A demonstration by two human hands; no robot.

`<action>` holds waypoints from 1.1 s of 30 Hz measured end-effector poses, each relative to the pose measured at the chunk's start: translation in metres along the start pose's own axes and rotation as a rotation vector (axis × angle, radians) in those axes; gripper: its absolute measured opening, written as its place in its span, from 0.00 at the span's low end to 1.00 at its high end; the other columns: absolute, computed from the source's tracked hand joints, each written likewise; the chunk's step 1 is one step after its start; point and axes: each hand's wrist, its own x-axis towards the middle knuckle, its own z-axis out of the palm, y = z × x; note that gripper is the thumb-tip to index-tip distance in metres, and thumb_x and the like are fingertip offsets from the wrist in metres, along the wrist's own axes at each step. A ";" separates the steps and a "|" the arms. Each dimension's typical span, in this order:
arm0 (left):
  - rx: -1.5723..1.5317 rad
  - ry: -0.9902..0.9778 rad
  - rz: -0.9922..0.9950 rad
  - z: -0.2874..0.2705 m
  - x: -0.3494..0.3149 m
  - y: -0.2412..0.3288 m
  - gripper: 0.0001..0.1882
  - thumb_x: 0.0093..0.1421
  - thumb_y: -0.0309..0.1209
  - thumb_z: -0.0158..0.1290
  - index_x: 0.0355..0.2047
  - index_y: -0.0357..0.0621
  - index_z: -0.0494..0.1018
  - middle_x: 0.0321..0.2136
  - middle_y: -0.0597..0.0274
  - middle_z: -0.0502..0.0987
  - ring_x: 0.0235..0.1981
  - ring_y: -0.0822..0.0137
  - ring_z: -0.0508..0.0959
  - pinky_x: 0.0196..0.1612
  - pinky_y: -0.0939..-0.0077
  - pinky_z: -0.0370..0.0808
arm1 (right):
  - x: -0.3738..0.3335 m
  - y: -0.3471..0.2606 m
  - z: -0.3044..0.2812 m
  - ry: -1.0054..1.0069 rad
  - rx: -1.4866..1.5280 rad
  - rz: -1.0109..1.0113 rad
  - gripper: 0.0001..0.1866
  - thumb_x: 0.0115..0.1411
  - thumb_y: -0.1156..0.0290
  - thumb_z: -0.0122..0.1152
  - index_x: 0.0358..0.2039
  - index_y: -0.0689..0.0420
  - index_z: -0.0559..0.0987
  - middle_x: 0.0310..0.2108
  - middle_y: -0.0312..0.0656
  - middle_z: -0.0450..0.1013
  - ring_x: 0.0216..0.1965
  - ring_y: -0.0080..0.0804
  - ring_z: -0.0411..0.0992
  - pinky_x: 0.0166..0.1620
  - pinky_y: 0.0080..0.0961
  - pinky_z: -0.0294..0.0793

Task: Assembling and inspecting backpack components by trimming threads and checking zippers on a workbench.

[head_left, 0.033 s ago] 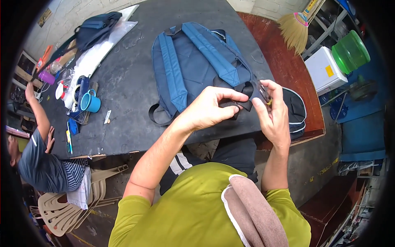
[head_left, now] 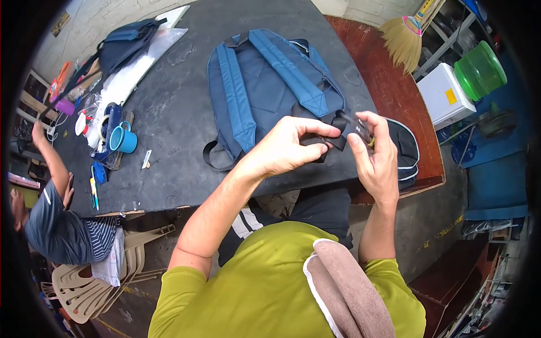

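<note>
A blue backpack (head_left: 276, 84) lies on the dark table, its two padded shoulder straps facing up. At its near right corner, my left hand (head_left: 287, 143) pinches a black webbing strap (head_left: 340, 123) between thumb and fingers. Close against that strap, my right hand (head_left: 375, 155) grips a small dark tool (head_left: 362, 130) with a yellow part, blurred and mostly behind the fingers. Its kind is not clear. A loop of black webbing (head_left: 212, 156) sticks out at the backpack's lower left corner.
Left on the table (head_left: 174, 107) are a blue mug (head_left: 123, 138), a spray bottle (head_left: 83, 124) and a dark bag (head_left: 128, 48). A co-worker (head_left: 59, 217) reaches in there. Another black bag (head_left: 407, 152) rests on the red-brown bench (head_left: 389, 73) at right.
The small tool has shifted slightly left against the strap; my left hand keeps its pinch. The co-worker's raised hand has moved slightly down and left, and the dark bag has shifted left.
</note>
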 end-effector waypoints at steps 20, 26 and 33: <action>0.142 -0.095 0.002 0.000 0.006 0.007 0.24 0.64 0.22 0.64 0.61 0.34 0.83 0.52 0.58 0.88 0.52 0.73 0.82 0.61 0.72 0.79 | -0.020 0.007 -0.011 -0.105 -0.428 -0.484 0.23 0.58 0.78 0.81 0.55 0.57 0.88 0.26 0.36 0.72 0.26 0.35 0.71 0.33 0.35 0.70; 0.128 -0.082 0.001 -0.002 0.006 0.001 0.25 0.63 0.22 0.64 0.61 0.34 0.83 0.51 0.59 0.88 0.53 0.73 0.82 0.61 0.72 0.78 | -0.024 0.010 -0.009 -0.099 -0.439 -0.511 0.23 0.58 0.79 0.80 0.55 0.57 0.88 0.25 0.35 0.71 0.25 0.35 0.70 0.32 0.34 0.69; 0.554 0.134 0.233 0.005 0.000 -0.004 0.16 0.61 0.25 0.70 0.49 0.37 0.85 0.47 0.63 0.82 0.44 0.72 0.81 0.49 0.73 0.80 | -0.018 0.011 -0.019 -0.035 -0.382 -0.480 0.20 0.61 0.76 0.79 0.54 0.59 0.86 0.29 0.35 0.76 0.27 0.33 0.71 0.34 0.31 0.70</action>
